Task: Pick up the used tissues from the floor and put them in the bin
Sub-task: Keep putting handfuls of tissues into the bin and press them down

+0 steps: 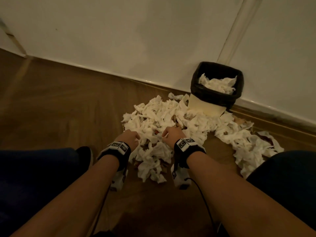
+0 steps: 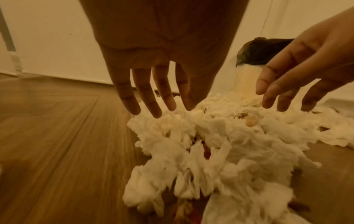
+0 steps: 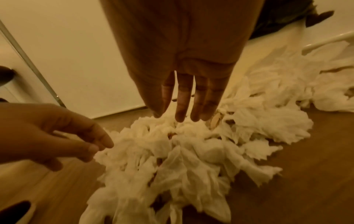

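A big heap of crumpled white tissues [image 1: 164,127] lies on the wooden floor, spreading right along the wall. Behind it stands a white bin [image 1: 215,89] with a black liner, tissues showing at its top. My left hand [image 1: 131,136] hovers over the near left of the heap, fingers spread and straight [image 2: 153,97], holding nothing. My right hand [image 1: 171,133] hangs beside it over the heap's middle, fingers extended downward [image 3: 184,104], empty. The tissues [image 2: 210,144] under both hands show brownish stains. The tissues [image 3: 178,151] fill the floor below my right fingers.
The white wall and skirting board [image 1: 119,75] run behind the heap and bin. Bare wooden floor [image 1: 51,103] lies to the left. My knees in dark trousers [image 1: 34,168] flank both arms, with a dark shoe [image 1: 84,154] near the left wrist.
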A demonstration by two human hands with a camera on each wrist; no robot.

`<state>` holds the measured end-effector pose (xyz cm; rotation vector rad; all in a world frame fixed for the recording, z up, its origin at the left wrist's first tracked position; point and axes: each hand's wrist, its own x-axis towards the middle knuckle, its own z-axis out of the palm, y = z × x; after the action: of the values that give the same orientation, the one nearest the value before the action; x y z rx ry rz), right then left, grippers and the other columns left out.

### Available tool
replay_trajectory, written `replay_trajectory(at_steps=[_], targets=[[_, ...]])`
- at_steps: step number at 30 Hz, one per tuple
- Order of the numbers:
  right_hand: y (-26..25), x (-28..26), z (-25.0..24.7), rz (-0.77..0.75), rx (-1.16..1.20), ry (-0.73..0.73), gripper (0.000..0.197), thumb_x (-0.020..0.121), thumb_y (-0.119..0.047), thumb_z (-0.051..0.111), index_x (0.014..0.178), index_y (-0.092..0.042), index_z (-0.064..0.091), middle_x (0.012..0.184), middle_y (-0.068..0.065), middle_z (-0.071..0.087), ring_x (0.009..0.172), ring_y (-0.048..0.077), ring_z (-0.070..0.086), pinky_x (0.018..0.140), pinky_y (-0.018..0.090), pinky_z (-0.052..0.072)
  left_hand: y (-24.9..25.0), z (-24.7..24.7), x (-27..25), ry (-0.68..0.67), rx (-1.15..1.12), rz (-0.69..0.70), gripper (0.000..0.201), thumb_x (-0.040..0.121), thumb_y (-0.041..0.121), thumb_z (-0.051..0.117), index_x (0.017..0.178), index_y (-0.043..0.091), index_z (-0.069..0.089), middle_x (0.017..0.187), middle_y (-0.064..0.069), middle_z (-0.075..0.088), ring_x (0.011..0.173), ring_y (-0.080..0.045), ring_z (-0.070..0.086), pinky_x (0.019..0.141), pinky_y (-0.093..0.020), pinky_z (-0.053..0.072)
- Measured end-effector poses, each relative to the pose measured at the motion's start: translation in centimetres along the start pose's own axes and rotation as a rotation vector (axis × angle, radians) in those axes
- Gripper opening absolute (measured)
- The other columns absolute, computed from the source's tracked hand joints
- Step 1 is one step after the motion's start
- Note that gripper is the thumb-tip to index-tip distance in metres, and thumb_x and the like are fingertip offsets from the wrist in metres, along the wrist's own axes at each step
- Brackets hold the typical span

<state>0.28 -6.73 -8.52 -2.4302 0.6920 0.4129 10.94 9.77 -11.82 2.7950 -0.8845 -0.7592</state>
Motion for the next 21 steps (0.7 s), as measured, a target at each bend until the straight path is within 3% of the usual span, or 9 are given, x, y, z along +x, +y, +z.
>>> replay_trajectory(at_steps=[3, 7, 9, 11, 14, 17, 21], targets=[[0.4, 0.2, 2.1, -0.002, -0.050, -0.027, 0.019, 0.093, -0.024, 0.052, 0.110, -0.017, 0.059, 0.120, 0.010, 0.054, 0.105, 0.028, 0.055, 0.078, 0.032, 0.045, -0.4, 1.8, 0.0, -0.008, -0.014, -0.046, 0.019, 0.093, 0.026, 0.049, 0.110, 0.022, 0.059, 0.125, -0.009, 0.045, 0.106, -0.027, 0.053, 0.088, -0.034, 0.046], [0.5, 0.9, 4.7, 0.000, -0.156, -0.094, 0.024, 0.094, -0.028, 0.051, 0.116, -0.024, 0.059, 0.132, 0.013, 0.038, 0.119, 0.036, 0.043, 0.098, 0.040, 0.043, -0.8, 4.2, -0.2, 0.036, -0.097, -0.126, 0.014, 0.092, 0.015, 0.049, 0.098, 0.024, 0.058, 0.128, -0.009, 0.037, 0.112, -0.030, 0.047, 0.094, -0.037, 0.046], [0.6, 1.2, 5.6, 0.001, -0.200, -0.162, 0.027, 0.095, -0.029, 0.050, 0.121, -0.027, 0.059, 0.139, 0.012, 0.030, 0.127, 0.039, 0.035, 0.105, 0.043, 0.038, -0.9, 5.0, -0.3, 0.028, -0.146, -0.171, 0.023, 0.088, 0.004, 0.052, 0.092, 0.026, 0.055, 0.133, -0.011, 0.031, 0.120, -0.032, 0.040, 0.097, -0.039, 0.045], [0.9, 1.6, 6.4, -0.003, -0.241, -0.200, 0.026, 0.096, -0.031, 0.049, 0.120, -0.030, 0.061, 0.142, 0.010, 0.026, 0.131, 0.039, 0.030, 0.109, 0.043, 0.033, -1.0, 5.7, -0.4, 0.018, -0.175, -0.203, 0.034, 0.082, -0.005, 0.056, 0.098, 0.026, 0.057, 0.141, -0.011, 0.023, 0.127, -0.035, 0.032, 0.099, -0.042, 0.043], [1.3, 2.0, 7.3, -0.006, -0.353, -0.249, 0.033, 0.098, -0.027, 0.046, 0.129, -0.030, 0.056, 0.147, 0.008, 0.021, 0.132, 0.037, 0.029, 0.110, 0.043, 0.031, -1.5, 6.5, -0.5, -0.012, -0.175, -0.193, 0.037, 0.085, 0.004, 0.059, 0.114, 0.027, 0.056, 0.147, -0.009, 0.016, 0.131, -0.038, 0.028, 0.105, -0.044, 0.038], [1.4, 2.0, 7.8, 0.005, -0.370, -0.276, 0.045, 0.095, -0.016, 0.049, 0.139, -0.023, 0.042, 0.150, 0.009, 0.017, 0.128, 0.038, 0.034, 0.107, 0.044, 0.036, -2.1, 6.8, -0.2, -0.059, -0.092, -0.161, 0.047, 0.086, 0.009, 0.057, 0.128, 0.029, 0.049, 0.148, -0.009, 0.015, 0.127, -0.038, 0.035, 0.104, -0.042, 0.039], [1.4, 1.9, 8.2, -0.037, -0.389, -0.291, 0.048, 0.092, -0.016, 0.053, 0.139, -0.014, 0.042, 0.148, 0.010, 0.020, 0.125, 0.038, 0.039, 0.105, 0.042, 0.039, -2.2, 7.1, 0.3, -0.125, 0.010, -0.118, 0.053, 0.088, 0.006, 0.056, 0.137, 0.021, 0.042, 0.148, -0.010, 0.015, 0.123, -0.036, 0.044, 0.102, -0.039, 0.041]])
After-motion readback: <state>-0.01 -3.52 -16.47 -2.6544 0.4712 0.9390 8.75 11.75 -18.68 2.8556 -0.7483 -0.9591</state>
